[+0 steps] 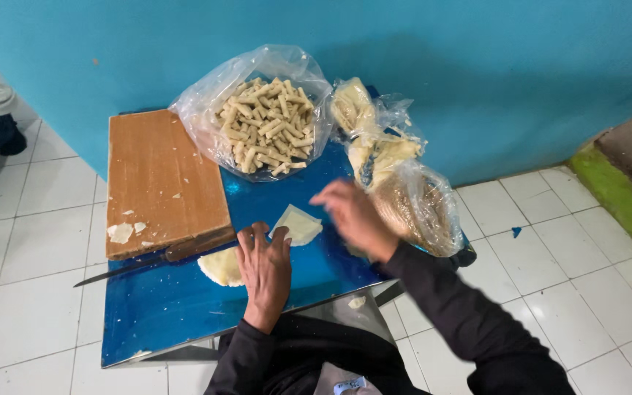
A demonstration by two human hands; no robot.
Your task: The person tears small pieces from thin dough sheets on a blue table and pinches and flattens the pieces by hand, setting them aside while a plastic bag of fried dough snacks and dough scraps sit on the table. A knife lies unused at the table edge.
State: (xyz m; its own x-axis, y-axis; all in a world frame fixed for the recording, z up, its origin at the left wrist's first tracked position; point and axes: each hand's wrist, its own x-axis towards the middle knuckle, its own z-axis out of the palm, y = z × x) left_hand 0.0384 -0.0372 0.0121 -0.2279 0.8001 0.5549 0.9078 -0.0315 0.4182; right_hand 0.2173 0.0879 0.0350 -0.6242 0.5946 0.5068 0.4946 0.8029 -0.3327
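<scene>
Black-sleeved arms reach over the near edge; the left hand (265, 269) lies flat, fingers spread, beside a pale folded dough wrapper (298, 224), while the right hand (352, 216), blurred, hovers open and empty just right of it. Far off, a clear bag of rolled sticks (265, 124) looks well filled, though a bag of flat wrappers (411, 197) remains. Bare shiny blue tabletop (162, 314) lies near-left, past the long knife (148, 260) and wooden board (159, 179)

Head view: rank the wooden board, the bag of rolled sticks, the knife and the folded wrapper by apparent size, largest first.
1. wooden board
2. bag of rolled sticks, close to the board in spread, so these two are uncertain
3. knife, long but thin
4. folded wrapper, smallest
</scene>
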